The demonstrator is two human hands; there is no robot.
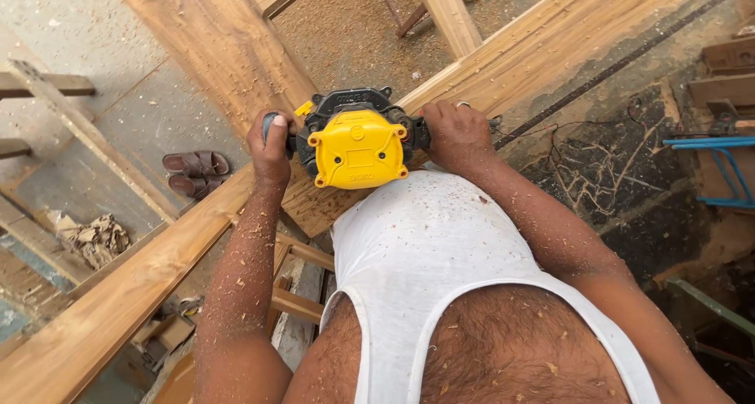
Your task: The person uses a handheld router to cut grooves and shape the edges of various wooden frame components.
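Two hands (270, 148) (456, 133), one router (358, 146)

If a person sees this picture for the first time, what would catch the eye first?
First, the yellow and black router at the centre, standing on a long wooden plank. The left hand and the right hand grip its two side handles. Brown sandals lie on the floor at left, and sawdust speckles both forearms.
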